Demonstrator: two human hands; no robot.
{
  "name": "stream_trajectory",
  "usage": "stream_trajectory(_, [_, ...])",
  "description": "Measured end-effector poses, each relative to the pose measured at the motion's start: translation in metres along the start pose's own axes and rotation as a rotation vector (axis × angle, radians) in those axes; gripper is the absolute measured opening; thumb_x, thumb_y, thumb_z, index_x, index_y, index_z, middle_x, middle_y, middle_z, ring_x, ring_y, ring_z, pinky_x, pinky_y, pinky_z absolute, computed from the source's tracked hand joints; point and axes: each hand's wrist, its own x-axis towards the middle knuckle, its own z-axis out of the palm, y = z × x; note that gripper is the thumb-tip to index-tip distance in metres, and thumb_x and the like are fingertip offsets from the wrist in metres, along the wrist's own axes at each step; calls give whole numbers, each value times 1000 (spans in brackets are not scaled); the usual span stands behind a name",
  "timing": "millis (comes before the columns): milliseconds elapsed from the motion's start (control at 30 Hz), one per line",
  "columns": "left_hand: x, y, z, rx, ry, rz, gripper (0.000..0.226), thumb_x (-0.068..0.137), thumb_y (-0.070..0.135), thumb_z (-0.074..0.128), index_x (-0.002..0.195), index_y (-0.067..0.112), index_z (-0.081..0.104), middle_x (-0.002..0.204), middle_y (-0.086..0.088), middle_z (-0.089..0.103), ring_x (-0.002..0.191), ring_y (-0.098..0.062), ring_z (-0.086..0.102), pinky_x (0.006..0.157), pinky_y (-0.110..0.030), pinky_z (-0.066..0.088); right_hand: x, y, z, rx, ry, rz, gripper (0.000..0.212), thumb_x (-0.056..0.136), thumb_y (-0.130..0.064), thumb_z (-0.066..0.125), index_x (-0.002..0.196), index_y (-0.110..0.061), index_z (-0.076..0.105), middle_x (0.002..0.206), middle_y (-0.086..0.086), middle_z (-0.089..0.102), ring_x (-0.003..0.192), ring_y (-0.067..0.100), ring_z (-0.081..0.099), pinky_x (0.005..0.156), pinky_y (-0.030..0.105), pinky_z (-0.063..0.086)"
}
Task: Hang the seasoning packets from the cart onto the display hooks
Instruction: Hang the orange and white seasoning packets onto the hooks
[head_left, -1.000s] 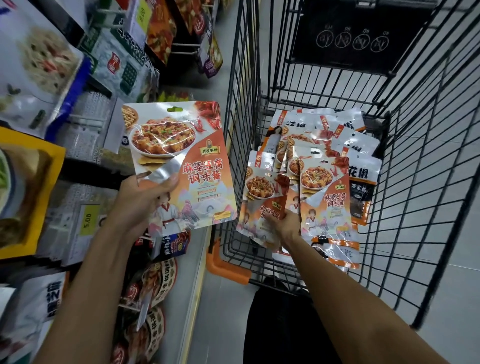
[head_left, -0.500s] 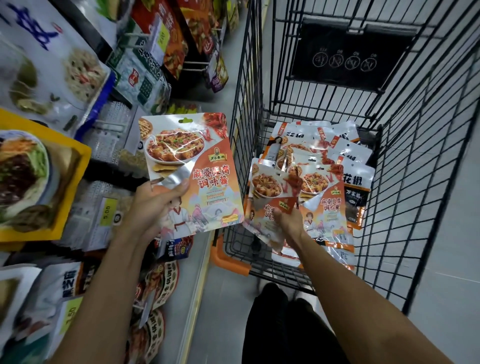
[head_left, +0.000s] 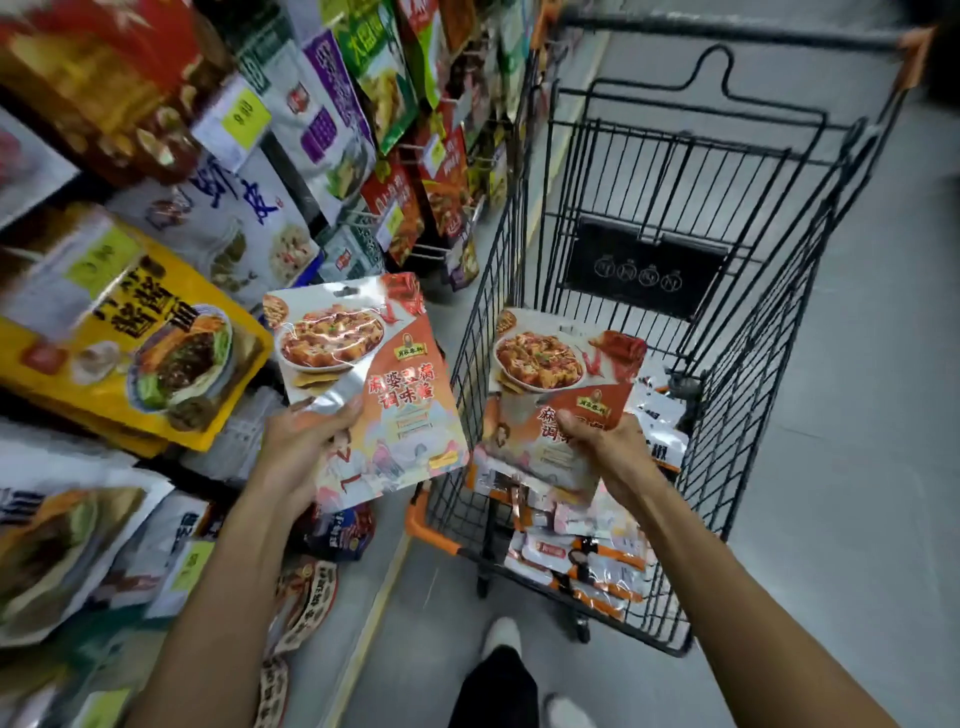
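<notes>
Gripping one seasoning packet (head_left: 363, 374) in left hand (head_left: 296, 441), right hand (head_left: 608, 447) pinching a second packet (head_left: 550, 364) (over the cart (head_left: 644, 270)).

Dim, flat store light, colours muddy. Heavy motion smear across the hanging packs (head_left: 130, 338) on the left and both top corners; the cart (head_left: 644, 270) handle streaks too. White glare flashes off the foil of the left packet (head_left: 358, 374), fainter on the right packet (head_left: 561, 364). Wide lens bows the cart wires outward. Centre reads sharper; the floor (head_left: 857, 415) is grey, shadows soft
</notes>
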Motion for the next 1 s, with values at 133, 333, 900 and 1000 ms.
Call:
stream_trajectory(133, [-55, 27, -16, -20, 154, 109, 34, 74, 19, 77, 57, 7, 50, 45, -1, 51, 44, -13, 50, 55, -23, 46, -30, -64, 19, -174, -186, -167, 35, 65, -30, 77, 93, -12, 65, 86, 1, 75, 80, 17, 73, 65, 26, 57])
stream_trajectory(333, [-152, 74, -55, -29, 419, 280, 54, 80, 33, 73, 35, 21, 44, 35, 9, 45, 37, -4, 45, 59, -25, 40, -89, -138, 74, -213, -457, -371, 29, 69, -29, 76, 93, -14, 67, 87, -1, 75, 82, 12, 72, 65, 20, 57])
stream_trajectory(900, [-464, 118, -230, 21, 1026, 632, 47, 68, 49, 73, 37, 24, 48, 38, 0, 45, 38, -17, 43, 53, -37, 41, -318, -171, 305, -245, -1120, -619, 28, 64, -31, 79, 76, -11, 65, 76, -2, 70, 71, 12, 65, 66, 22, 50])
stream_trajectory(1000, [-509, 104, -265, -31, 1067, 685, 38, 69, 47, 77, 90, 16, 69, 42, -1, 50, 36, -14, 45, 47, -34, 41, -371, -154, 337, -220, -1213, -624, 32, 60, -35, 80, 85, -17, 70, 81, -8, 75, 76, 7, 71, 63, 15, 54])
